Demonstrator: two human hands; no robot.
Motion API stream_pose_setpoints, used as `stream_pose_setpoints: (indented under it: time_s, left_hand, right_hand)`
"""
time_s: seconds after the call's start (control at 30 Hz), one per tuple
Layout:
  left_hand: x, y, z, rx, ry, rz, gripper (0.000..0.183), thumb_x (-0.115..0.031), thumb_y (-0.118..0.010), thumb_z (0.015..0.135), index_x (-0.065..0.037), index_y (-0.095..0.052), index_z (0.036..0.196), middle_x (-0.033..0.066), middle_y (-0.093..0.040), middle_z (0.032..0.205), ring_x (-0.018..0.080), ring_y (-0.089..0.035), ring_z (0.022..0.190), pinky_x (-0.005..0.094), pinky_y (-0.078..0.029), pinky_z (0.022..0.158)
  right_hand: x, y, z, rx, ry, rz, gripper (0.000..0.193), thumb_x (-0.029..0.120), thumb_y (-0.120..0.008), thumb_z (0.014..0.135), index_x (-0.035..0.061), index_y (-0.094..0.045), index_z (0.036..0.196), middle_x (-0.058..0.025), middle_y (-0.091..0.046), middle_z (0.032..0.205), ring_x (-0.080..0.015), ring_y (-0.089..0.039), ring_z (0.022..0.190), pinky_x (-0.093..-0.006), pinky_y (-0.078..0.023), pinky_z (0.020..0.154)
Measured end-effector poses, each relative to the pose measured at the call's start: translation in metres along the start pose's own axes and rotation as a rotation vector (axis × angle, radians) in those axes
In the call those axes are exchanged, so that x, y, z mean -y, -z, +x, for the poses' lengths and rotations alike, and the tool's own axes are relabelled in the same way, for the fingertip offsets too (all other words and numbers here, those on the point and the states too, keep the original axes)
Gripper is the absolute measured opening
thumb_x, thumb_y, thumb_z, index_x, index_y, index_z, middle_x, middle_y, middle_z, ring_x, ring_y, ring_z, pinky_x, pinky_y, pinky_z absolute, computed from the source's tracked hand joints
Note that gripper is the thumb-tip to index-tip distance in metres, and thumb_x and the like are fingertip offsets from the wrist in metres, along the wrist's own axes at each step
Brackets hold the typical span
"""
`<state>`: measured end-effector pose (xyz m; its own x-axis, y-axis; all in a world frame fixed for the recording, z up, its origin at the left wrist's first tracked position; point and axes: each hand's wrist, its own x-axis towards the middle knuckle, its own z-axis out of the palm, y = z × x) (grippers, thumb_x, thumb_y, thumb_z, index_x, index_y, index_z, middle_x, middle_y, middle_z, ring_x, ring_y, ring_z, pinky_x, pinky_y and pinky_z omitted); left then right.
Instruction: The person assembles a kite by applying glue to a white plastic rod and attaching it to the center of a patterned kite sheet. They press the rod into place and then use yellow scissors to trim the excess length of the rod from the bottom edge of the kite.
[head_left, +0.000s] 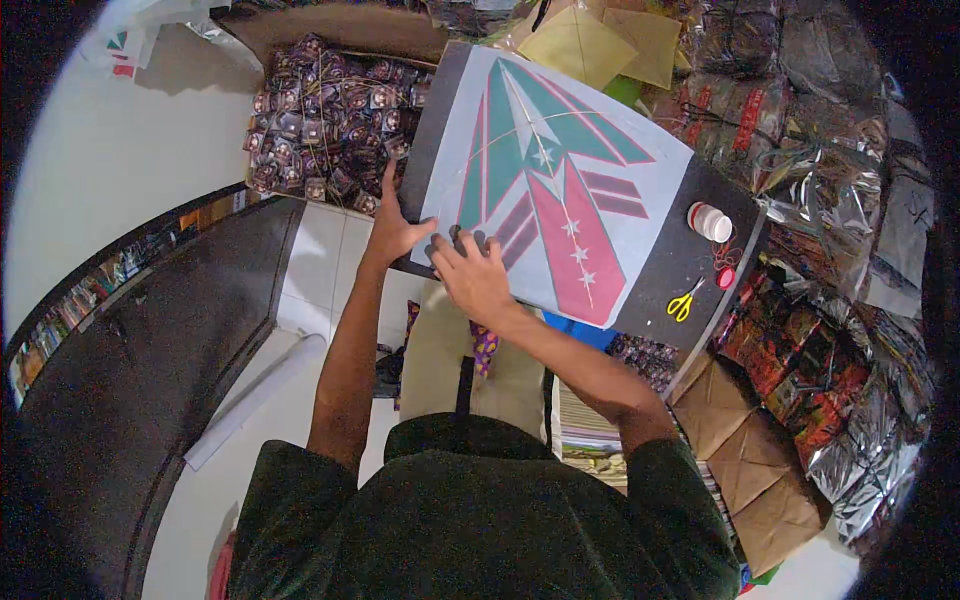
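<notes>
A white kite [509,150] with green, red and maroon shapes and several white stars lies on a dark board [655,270]. A thin stick runs down its middle and another thin line curves across it. My left hand [397,228] is open at the board's near left corner, index finger stretched along the edge and thumb toward the kite. My right hand [472,275] rests beside it at the near edge, its fingers apart over dark spots I cannot make out. No held thing shows in either hand.
Yellow-handled scissors [683,303], a white spool [709,222] and a red cap [725,278] with thread lie on the board's right. A cardboard box [330,35] of small wrapped packets stands at left. Plastic-wrapped bundles [830,130] crowd the right; a white roll [255,400] leans at lower left.
</notes>
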<state>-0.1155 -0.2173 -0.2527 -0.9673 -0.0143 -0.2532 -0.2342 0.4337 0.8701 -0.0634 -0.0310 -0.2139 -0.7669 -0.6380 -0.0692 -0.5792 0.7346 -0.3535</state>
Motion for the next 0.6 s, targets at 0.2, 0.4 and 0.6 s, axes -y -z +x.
stream_pose_setpoints:
  time_s: [0.2, 0.4, 0.6]
  left_hand:
    - [0.004, -0.001, -0.001, -0.019, 0.032, -0.018, 0.119, -0.007, -0.082, 0.063, -0.009, -0.006, 0.154, 0.0229, -0.046, 0.136, 0.0313, -0.05, 0.123, 0.0419, -0.04, 0.106]
    - [0.002, -0.002, -0.001, 0.021, 0.111, -0.172, 0.119, -0.015, -0.085, 0.061, -0.004, -0.01, 0.153, 0.0243, -0.029, 0.151, 0.0347, -0.033, 0.138, 0.0443, -0.026, 0.115]
    - [0.007, -0.004, -0.003, 0.006, 0.097, -0.066, 0.119, -0.012, -0.083, 0.062, -0.006, -0.007, 0.154, 0.0243, -0.039, 0.143, 0.0323, -0.043, 0.129, 0.0426, -0.034, 0.11]
  right_hand:
    - [0.003, 0.003, -0.002, 0.023, 0.002, -0.017, 0.033, 0.028, -0.063, 0.086, 0.0162, -0.058, 0.116, 0.0014, -0.053, 0.128, -0.0241, -0.047, 0.121, -0.0521, -0.039, 0.09]
    - [0.004, -0.003, -0.007, 0.02, 0.019, -0.002, 0.031, 0.027, -0.062, 0.086, 0.0154, -0.058, 0.115, 0.0013, -0.053, 0.131, -0.024, -0.045, 0.123, -0.0521, -0.039, 0.09]
    - [0.008, 0.005, -0.005, 0.044, 0.004, -0.014, 0.032, 0.027, -0.061, 0.086, 0.0143, -0.058, 0.116, 0.0002, -0.053, 0.13, -0.0243, -0.045, 0.124, -0.0523, -0.039, 0.089]
